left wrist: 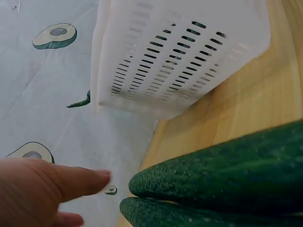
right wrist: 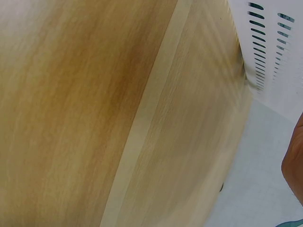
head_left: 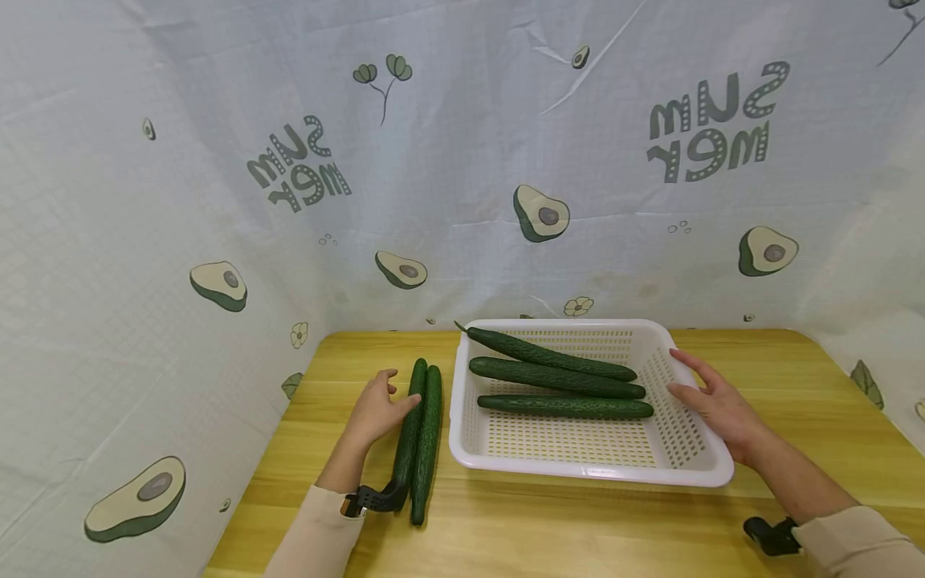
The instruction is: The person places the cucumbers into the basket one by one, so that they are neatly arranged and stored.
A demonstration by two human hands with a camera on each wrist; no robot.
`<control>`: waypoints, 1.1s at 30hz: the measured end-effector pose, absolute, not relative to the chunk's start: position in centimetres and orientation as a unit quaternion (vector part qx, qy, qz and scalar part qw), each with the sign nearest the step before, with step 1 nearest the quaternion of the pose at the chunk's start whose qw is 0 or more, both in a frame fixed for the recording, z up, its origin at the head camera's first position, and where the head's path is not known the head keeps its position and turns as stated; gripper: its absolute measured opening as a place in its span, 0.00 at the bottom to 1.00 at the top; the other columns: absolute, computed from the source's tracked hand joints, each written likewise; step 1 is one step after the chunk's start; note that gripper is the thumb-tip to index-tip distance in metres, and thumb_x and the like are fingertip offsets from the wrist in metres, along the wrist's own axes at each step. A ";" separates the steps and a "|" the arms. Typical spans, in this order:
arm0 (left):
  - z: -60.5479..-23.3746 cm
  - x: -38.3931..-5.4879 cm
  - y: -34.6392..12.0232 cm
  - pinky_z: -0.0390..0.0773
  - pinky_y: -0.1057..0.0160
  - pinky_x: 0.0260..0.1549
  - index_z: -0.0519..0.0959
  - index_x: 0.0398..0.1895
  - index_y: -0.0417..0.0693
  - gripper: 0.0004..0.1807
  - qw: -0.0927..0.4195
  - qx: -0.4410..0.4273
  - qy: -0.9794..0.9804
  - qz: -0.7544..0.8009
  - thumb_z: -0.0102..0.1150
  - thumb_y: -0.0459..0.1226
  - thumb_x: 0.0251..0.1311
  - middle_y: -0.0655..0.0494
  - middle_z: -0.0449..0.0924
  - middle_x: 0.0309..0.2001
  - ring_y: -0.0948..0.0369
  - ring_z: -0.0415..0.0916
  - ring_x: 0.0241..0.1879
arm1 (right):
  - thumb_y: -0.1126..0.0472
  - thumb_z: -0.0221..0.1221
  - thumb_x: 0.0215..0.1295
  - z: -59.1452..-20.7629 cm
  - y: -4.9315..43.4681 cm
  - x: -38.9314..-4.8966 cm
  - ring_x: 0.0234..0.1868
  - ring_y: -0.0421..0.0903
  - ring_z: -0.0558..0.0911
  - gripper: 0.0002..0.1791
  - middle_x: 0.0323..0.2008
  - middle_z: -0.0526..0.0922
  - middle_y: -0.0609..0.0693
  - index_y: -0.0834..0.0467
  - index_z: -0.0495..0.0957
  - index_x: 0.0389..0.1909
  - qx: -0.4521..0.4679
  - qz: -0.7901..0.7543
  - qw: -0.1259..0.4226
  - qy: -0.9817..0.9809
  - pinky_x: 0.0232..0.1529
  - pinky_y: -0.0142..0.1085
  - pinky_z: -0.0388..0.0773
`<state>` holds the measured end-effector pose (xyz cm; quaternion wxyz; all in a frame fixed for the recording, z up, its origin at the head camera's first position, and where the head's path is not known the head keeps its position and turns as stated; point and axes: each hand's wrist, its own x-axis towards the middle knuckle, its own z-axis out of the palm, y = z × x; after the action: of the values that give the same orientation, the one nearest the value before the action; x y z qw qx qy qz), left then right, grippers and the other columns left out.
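A white plastic basket (head_left: 578, 474) with slotted walls stands on the table, and three cucumbers (head_left: 564, 407) lie crosswise in it. My right hand (head_left: 726, 413) holds the basket's right rim, thumb over the inner side, other fingers partly hidden. Left of the basket, two more cucumbers (head_left: 428, 441) lie side by side, pointing away from me. My left hand (head_left: 376, 409) is over the left one of these, fingers loosely bent and nothing held. In the left wrist view its thumb (left wrist: 85, 182) points toward the rounded ends of this pair (left wrist: 213, 170).
The wood-grain table (head_left: 549, 530) runs up to a pale hanging cloth (head_left: 462, 160) printed with avocados and lettering, which closes off the back and sides. Black straps with small devices sit on both wrists, the left one (head_left: 383, 498) overlapping the cucumber pair in the head view.
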<state>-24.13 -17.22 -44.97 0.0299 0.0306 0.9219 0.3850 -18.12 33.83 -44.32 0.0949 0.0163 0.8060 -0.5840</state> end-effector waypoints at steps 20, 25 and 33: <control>-46.9 -24.5 -17.9 0.84 0.51 0.35 0.57 0.78 0.36 0.42 0.037 0.012 0.929 0.369 0.67 0.36 0.64 0.37 0.85 0.49 0.46 0.85 0.40 | 0.48 0.47 0.82 -44.4 33.7 -18.1 0.49 0.50 0.85 0.40 0.72 0.52 0.81 0.34 0.33 0.83 0.028 -0.576 0.102 0.811 0.42 0.53 0.87; -47.6 -25.1 -17.9 0.85 0.49 0.40 0.59 0.78 0.39 0.41 0.003 -0.009 0.915 0.404 0.66 0.37 0.66 0.37 0.84 0.53 0.43 0.84 0.48 | 0.47 0.47 0.82 -44.3 33.6 -18.1 0.49 0.50 0.86 0.40 0.73 0.52 0.81 0.34 0.34 0.83 0.027 -0.576 0.102 0.811 0.42 0.53 0.87; -48.4 -24.7 -18.9 0.83 0.43 0.51 0.62 0.77 0.41 0.38 0.001 0.006 0.901 0.434 0.67 0.40 0.67 0.39 0.82 0.57 0.40 0.80 0.59 | 0.48 0.47 0.82 -44.1 33.6 -18.2 0.48 0.49 0.86 0.40 0.72 0.53 0.81 0.33 0.35 0.83 0.024 -0.579 0.099 0.809 0.42 0.52 0.87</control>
<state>-24.71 -18.91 -48.39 0.0008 0.0056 0.9008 0.4343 -18.21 33.61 -44.09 0.0994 0.0242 0.8090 -0.5788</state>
